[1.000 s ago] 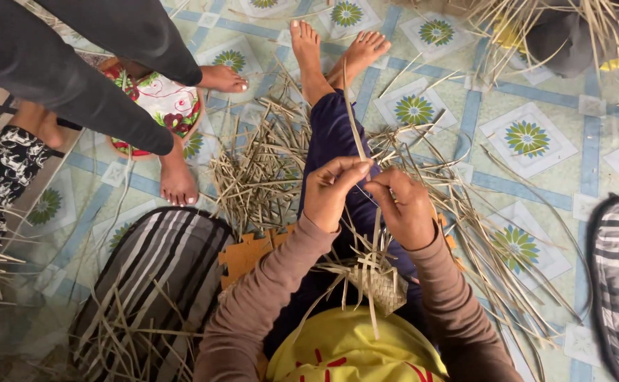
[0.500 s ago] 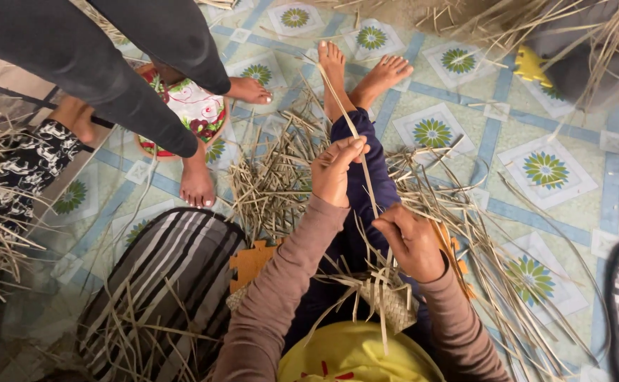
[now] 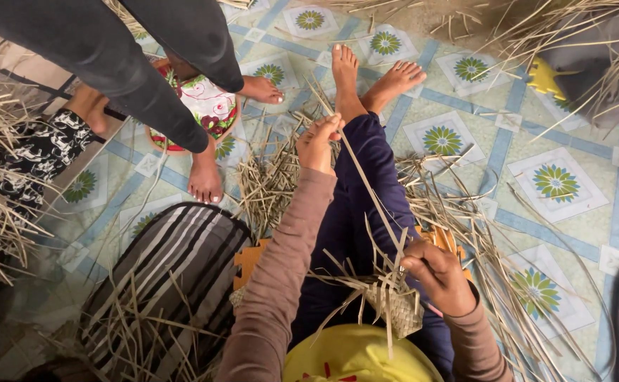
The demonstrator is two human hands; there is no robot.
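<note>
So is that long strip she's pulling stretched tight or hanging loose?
Stretched tight. The strip runs in a straight line from the raised left hand down to the small woven piece steadied by the right hand.

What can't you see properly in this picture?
- Head view: the underside of the small woven straw basket is hidden by the right hand.
- The far end of the long dry straw strip is covered by the left hand.
- The striped grey cushion is partly buried under loose straw.
- The standing person's dark trouser legs are cut off by the top edge.

Home floor workspace, patterned vinyl mat [image 3: 557, 184] (flower tiles), scattered straw strips [image 3: 267, 184]
</note>
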